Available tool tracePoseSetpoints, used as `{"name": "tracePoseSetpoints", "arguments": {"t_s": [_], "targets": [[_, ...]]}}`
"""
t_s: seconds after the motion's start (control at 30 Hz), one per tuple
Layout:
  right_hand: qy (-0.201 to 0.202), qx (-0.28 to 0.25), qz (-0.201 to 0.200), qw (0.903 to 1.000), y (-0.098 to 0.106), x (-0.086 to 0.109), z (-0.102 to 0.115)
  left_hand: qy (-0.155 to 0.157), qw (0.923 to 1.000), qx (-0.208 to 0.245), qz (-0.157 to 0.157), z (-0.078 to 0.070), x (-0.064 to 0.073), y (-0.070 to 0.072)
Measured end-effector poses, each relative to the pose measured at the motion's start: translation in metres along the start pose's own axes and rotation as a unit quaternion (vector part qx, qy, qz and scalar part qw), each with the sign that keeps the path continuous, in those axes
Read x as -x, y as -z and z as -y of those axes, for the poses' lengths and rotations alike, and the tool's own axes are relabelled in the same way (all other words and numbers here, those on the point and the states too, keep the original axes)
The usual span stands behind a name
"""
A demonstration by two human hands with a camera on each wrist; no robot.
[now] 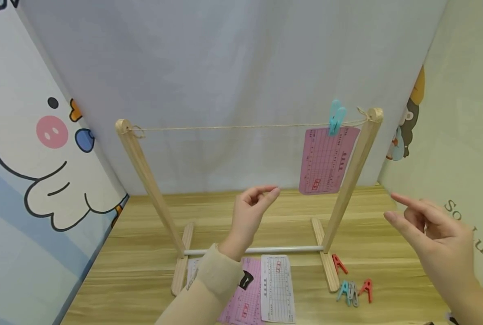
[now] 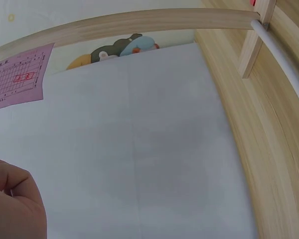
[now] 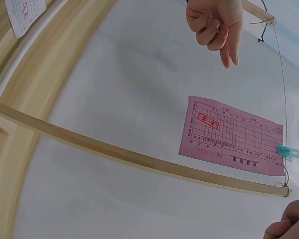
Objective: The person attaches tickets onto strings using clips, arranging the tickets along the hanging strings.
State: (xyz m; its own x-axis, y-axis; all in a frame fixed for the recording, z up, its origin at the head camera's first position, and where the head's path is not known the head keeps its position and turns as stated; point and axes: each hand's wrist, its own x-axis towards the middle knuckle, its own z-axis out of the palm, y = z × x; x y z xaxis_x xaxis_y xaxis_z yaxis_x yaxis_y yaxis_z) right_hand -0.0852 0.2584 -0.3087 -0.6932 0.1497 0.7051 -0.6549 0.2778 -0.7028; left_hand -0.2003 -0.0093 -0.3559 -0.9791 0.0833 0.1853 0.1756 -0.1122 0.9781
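Note:
A pink printed slip [image 1: 326, 160] hangs from the string [image 1: 225, 127], held at its top by a light-blue clothespin [image 1: 336, 118]. My left hand [image 1: 247, 210] is raised in front of the wooden frame, to the left of the slip, its thumb and forefinger close together with nothing visible between them. To the right of the frame, my right hand [image 1: 440, 234] is in the air, thumb and forefinger apart and the other fingers bent inward. It holds nothing. In the right wrist view the slip [image 3: 229, 137] hangs between both hands.
Wooden posts [image 1: 352, 180] carry the string, joined low down by a white rod [image 1: 286, 249]. Pink and white slips [image 1: 278, 289] lie on the table [image 1: 135, 271], partly behind my left sleeve. Several red, blue and grey clothespins [image 1: 352, 293] lie beside the right foot.

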Motion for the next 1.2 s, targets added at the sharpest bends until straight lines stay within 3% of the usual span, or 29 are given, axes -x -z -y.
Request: {"name": "tracePoseSetpoints", "arguments": {"t_s": [0.13, 0.37, 0.43, 0.6, 0.73, 0.9, 1.03, 1.2], "targets": [[-0.038, -0.009, -0.021, 0.9990, 0.001, 0.010, -0.009, 0.009, 0.9999, -0.002, -0.007, 0.005, 0.002, 0.003], [-0.116, 0.048, -0.062, 0.9902, -0.002, 0.022, -0.013, 0.017, 0.9997, -0.008, -0.015, 0.012, 0.006, 0.007], [-0.117, 0.048, -0.068, 0.9897, -0.002, 0.024, -0.014, 0.019, 0.9996, -0.008, -0.017, 0.014, 0.007, 0.007], [-0.071, 0.020, -0.068, 0.9949, -0.001, 0.031, -0.022, 0.027, 0.9994, -0.003, -0.020, 0.018, 0.009, 0.009], [-0.064, 0.037, -0.075, 0.9945, -0.001, 0.036, -0.026, 0.034, 0.9992, -0.001, -0.023, 0.022, 0.010, 0.010], [-0.116, 0.109, -0.105, 0.9817, -0.003, 0.043, -0.027, 0.047, 0.9986, -0.007, -0.021, 0.029, 0.015, 0.011], [-0.178, 0.103, -0.142, 0.9682, -0.006, 0.049, -0.027, 0.053, 0.9984, -0.016, -0.014, 0.036, 0.020, 0.011], [-0.222, 0.089, -0.162, 0.9575, -0.009, 0.057, -0.031, 0.053, 0.9984, -0.013, -0.015, 0.043, 0.024, 0.011]]}}
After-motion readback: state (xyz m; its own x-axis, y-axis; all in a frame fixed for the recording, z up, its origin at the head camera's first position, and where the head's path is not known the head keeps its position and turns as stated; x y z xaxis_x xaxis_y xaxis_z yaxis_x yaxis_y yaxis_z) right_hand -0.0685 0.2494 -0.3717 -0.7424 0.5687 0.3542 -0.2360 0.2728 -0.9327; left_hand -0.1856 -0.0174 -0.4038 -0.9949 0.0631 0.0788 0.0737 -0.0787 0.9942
